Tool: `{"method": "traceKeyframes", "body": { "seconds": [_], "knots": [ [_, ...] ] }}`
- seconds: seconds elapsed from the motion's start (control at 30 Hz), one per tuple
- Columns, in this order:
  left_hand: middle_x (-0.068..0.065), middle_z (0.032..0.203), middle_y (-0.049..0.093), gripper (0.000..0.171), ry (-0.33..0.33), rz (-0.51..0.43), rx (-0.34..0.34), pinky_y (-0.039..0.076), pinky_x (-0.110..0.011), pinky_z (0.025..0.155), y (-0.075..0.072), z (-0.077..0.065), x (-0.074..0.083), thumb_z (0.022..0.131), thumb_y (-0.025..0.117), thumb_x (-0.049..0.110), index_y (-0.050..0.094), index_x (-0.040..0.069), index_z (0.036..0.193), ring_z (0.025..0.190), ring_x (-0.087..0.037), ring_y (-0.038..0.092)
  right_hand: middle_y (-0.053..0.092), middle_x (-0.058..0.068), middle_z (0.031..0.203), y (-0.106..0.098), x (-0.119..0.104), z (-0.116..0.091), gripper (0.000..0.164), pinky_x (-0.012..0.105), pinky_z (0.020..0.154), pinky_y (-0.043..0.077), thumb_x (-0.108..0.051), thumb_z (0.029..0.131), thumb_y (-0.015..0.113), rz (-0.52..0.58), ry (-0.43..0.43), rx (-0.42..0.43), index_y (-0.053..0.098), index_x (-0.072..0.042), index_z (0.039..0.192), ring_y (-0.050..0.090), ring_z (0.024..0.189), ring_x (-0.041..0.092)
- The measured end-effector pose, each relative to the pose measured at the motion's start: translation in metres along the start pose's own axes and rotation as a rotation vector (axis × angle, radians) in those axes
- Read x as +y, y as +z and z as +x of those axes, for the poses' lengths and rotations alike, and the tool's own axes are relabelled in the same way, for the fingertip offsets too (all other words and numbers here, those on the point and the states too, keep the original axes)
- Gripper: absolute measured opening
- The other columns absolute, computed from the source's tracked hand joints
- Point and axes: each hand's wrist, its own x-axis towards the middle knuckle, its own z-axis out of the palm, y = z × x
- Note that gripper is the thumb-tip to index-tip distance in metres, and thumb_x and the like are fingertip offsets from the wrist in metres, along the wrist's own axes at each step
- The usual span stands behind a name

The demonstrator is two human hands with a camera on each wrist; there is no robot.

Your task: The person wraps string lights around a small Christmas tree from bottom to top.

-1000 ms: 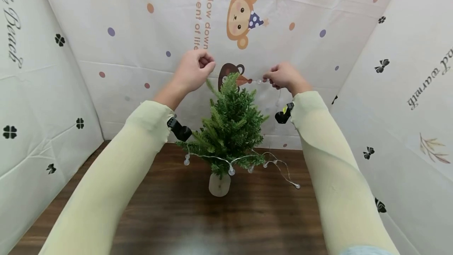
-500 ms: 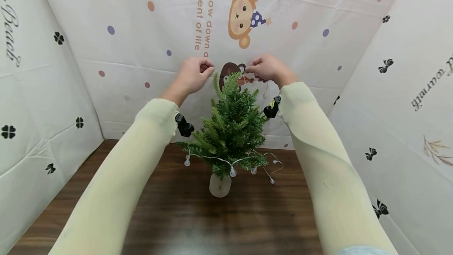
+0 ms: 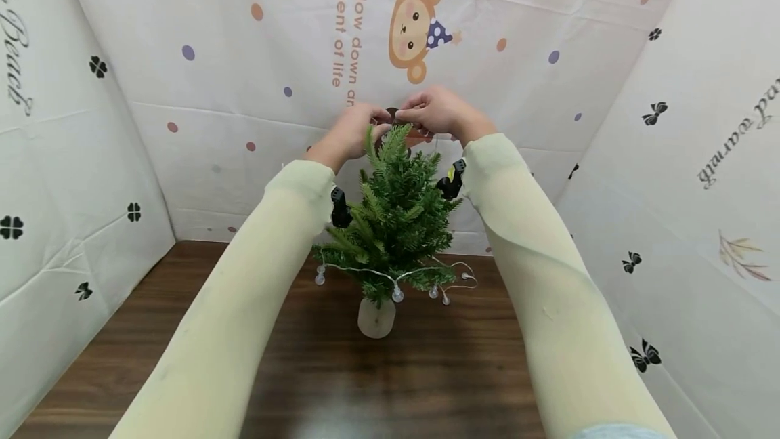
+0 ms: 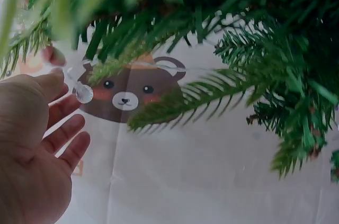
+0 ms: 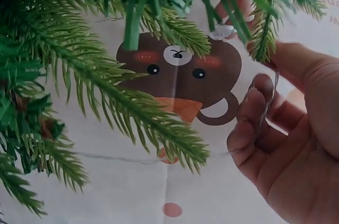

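Note:
A small artificial Christmas tree [image 3: 405,215] stands on the table in a pale round base [image 3: 376,319]. Clear-bulb string lights [image 3: 397,293] cross its lower branches. Behind the treetop, my left hand [image 3: 359,131] and right hand [image 3: 439,114] come close together, partly hidden by needles. In the left wrist view, my left thumb and finger seem to pinch the wire by a clear bulb [image 4: 83,92], with the other fingers spread loosely. In the right wrist view, my right hand [image 5: 296,113] holds the thin wire [image 5: 275,81], which runs over its curled fingers and away left behind the branches.
A pale printed cloth [image 3: 244,53] hangs close behind the tree, with more cloth on both sides. Loose lights [image 3: 466,276] trail off the tree's right side. The brown wood tabletop [image 3: 378,385] extends in front. Black wrist cameras [image 3: 341,208] sit close to the branches.
My right hand has moved left with the wire, from right of the tree to behind its top. My left hand has shifted right to meet it. The loose lights at right have drawn inward.

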Motion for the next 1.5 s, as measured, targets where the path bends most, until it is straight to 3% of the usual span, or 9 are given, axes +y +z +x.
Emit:
{"method": "traceKeyframes", "body": {
  "seconds": [0.13, 0.37, 0.53, 0.67, 0.87, 1.1, 1.33, 1.5],
  "knots": [
    [-0.014, 0.13, 0.067, 0.034, 0.021, -0.004, 0.031, 0.05, -0.041, 0.103, 0.003, 0.0, 0.0, 0.107, 0.055, 0.021, 0.063, 0.004, 0.135, 0.115, -0.028, 0.063, 0.06, 0.0, 0.071, 0.001, -0.003, -0.002, 0.031, 0.032, 0.063, 0.046, -0.043, 0.104, 0.058, -0.004, -0.039, -0.018, 0.075, -0.022, 0.118, 0.053, 0.061, 0.016],
    [-0.014, 0.117, 0.069, 0.024, 0.043, -0.082, 0.113, 0.051, -0.041, 0.096, 0.006, -0.004, -0.002, 0.106, 0.058, 0.019, 0.07, 0.003, 0.12, 0.107, -0.027, 0.062, 0.057, -0.002, 0.065, 0.0, -0.003, -0.003, 0.03, 0.029, 0.061, 0.046, -0.039, 0.103, 0.06, 0.006, -0.114, -0.048, 0.076, -0.015, 0.113, 0.051, 0.059, 0.014],
    [-0.014, 0.116, 0.07, 0.021, 0.045, -0.12, 0.14, 0.053, -0.04, 0.095, 0.005, -0.006, -0.003, 0.105, 0.06, 0.02, 0.069, 0.003, 0.112, 0.102, -0.028, 0.065, 0.058, -0.001, 0.064, -0.003, 0.005, -0.001, 0.03, 0.026, 0.052, 0.036, -0.042, 0.102, 0.063, -0.077, -0.122, -0.023, 0.076, -0.015, 0.1, 0.043, 0.053, 0.011],
    [-0.015, 0.117, 0.069, 0.021, 0.007, -0.132, 0.163, 0.051, -0.041, 0.096, 0.003, -0.008, -0.005, 0.105, 0.059, 0.02, 0.067, 0.002, 0.111, 0.105, -0.029, 0.064, 0.06, -0.004, 0.064, -0.007, 0.017, -0.001, 0.032, 0.026, 0.049, 0.031, -0.042, 0.101, 0.065, -0.114, -0.092, 0.033, 0.075, -0.014, 0.09, 0.035, 0.05, 0.01],
    [-0.016, 0.12, 0.065, 0.017, -0.028, -0.125, 0.181, 0.049, -0.044, 0.105, 0.001, -0.011, -0.01, 0.104, 0.061, 0.016, 0.066, 0.002, 0.111, 0.118, -0.03, 0.059, 0.063, -0.005, 0.073, -0.012, 0.039, -0.009, 0.031, 0.03, 0.062, 0.039, -0.037, 0.1, 0.068, -0.035, -0.072, 0.077, 0.074, -0.011, 0.083, 0.047, 0.062, 0.014],
    [-0.017, 0.12, 0.067, 0.017, -0.035, -0.157, 0.196, 0.049, -0.043, 0.107, 0.004, -0.014, -0.015, 0.102, 0.063, 0.013, 0.066, -0.001, 0.112, 0.121, -0.031, 0.06, 0.057, -0.001, 0.075, -0.015, 0.06, -0.021, 0.035, 0.035, 0.075, 0.042, -0.039, 0.101, 0.065, 0.097, -0.014, 0.038, 0.067, -0.008, 0.086, 0.048, 0.071, 0.018],
    [-0.018, 0.119, 0.068, 0.012, -0.002, -0.186, 0.245, 0.049, -0.043, 0.105, 0.004, -0.017, -0.027, 0.101, 0.062, 0.008, 0.064, -0.003, 0.106, 0.121, -0.032, 0.062, 0.048, 0.004, 0.072, -0.018, 0.062, -0.041, 0.034, 0.037, 0.08, 0.037, -0.037, 0.103, 0.062, 0.153, 0.075, 0.013, 0.065, -0.009, 0.085, 0.042, 0.07, 0.02],
    [-0.019, 0.12, 0.066, 0.013, -0.035, -0.221, 0.257, 0.052, -0.042, 0.101, 0.001, -0.023, -0.033, 0.103, 0.06, 0.013, 0.063, 0.0, 0.106, 0.117, -0.033, 0.063, 0.049, 0.002, 0.071, -0.021, 0.096, -0.039, 0.041, 0.038, 0.077, 0.035, -0.05, 0.1, 0.062, 0.174, 0.122, 0.047, 0.067, -0.013, 0.084, 0.043, 0.069, 0.021]
  ]
}}
